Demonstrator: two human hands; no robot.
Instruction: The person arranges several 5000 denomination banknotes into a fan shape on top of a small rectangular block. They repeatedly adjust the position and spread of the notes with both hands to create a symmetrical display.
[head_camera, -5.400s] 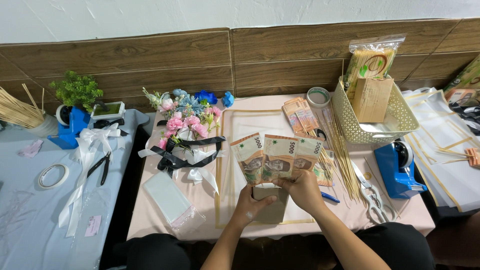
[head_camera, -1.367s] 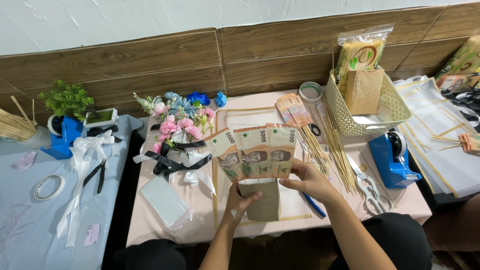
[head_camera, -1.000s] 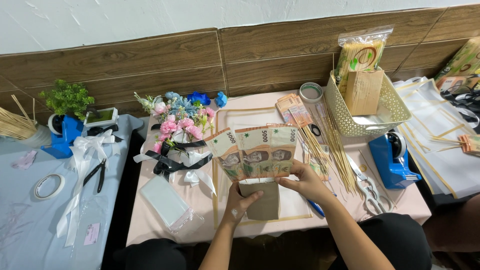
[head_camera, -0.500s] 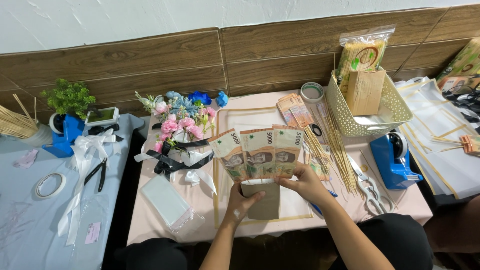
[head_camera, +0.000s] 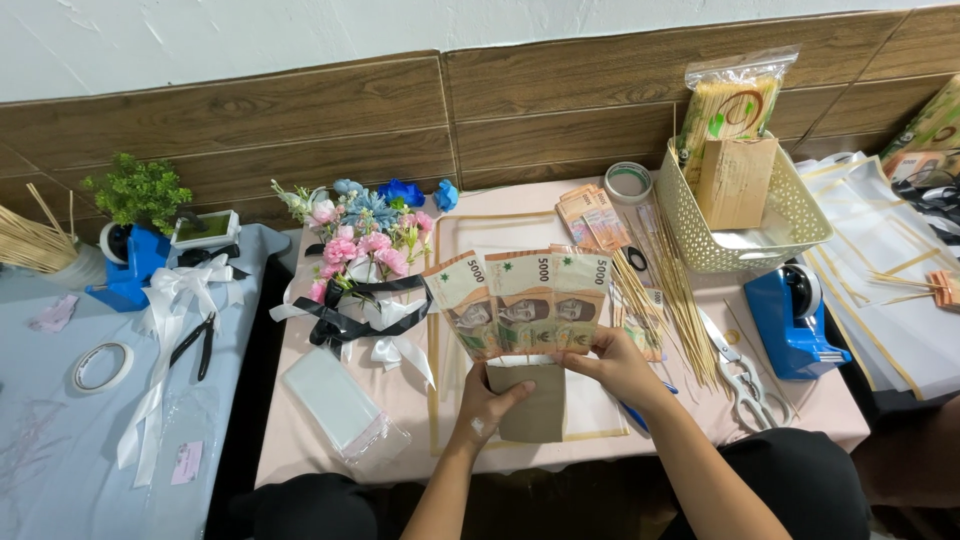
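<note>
Over the pink tabletop (head_camera: 330, 445), the left hand (head_camera: 487, 407) closes its fingers around a brown paper piece (head_camera: 530, 405), while the right hand (head_camera: 618, 366) pinches the lower edge of three fanned banknotes (head_camera: 525, 302) standing just above it. An artificial flower bouquet (head_camera: 362, 262) with black and white ribbons lies to the left, bamboo skewers (head_camera: 672, 290) and scissors (head_camera: 742, 372) to the right.

Bare pink tabletop (head_camera: 500, 225) is left open beyond the fanned banknotes (head_camera: 525, 305). The left is blocked by the pink-and-blue flower bouquet with black ribbon (head_camera: 360, 260). The right is crowded by loose bamboo skewers (head_camera: 670, 285), metal scissors (head_camera: 740, 365) and a blue tape dispenser (head_camera: 790, 320).
</note>
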